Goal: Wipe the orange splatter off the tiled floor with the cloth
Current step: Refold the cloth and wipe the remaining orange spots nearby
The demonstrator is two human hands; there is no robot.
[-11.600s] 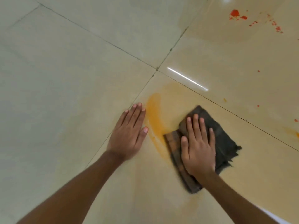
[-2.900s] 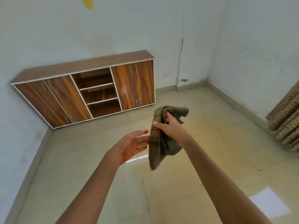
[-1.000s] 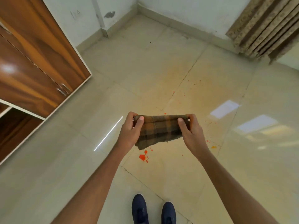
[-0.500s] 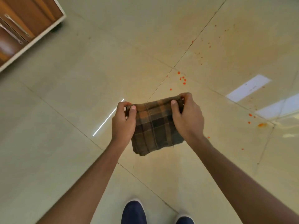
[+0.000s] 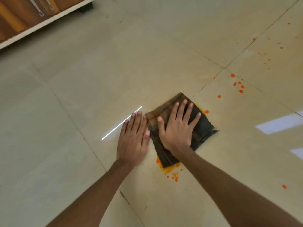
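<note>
A folded dark brown plaid cloth (image 5: 203,126) lies flat on the beige tiled floor (image 5: 82,82). My right hand (image 5: 177,126) presses on it with straight, spread fingers. My left hand (image 5: 133,136) rests flat on the tile just left of the cloth, its thumb at the cloth's edge. Orange splatter (image 5: 170,171) shows at the cloth's near edge, with a smear at its far right edge (image 5: 200,108). A cluster of orange drops (image 5: 238,86) lies further right, and fine specks (image 5: 265,58) beyond that.
A wooden cabinet (image 5: 24,15) with a white base stands at the top left. Tile grout lines cross the floor. Bright light reflections (image 5: 280,123) lie on the tiles at right. A single orange drop (image 5: 284,186) sits at lower right.
Half a second ago both hands held the cloth stretched in the air. Now the cloth is down on the floor over the splatter, my right hand flat on it and my left hand on the tile.
</note>
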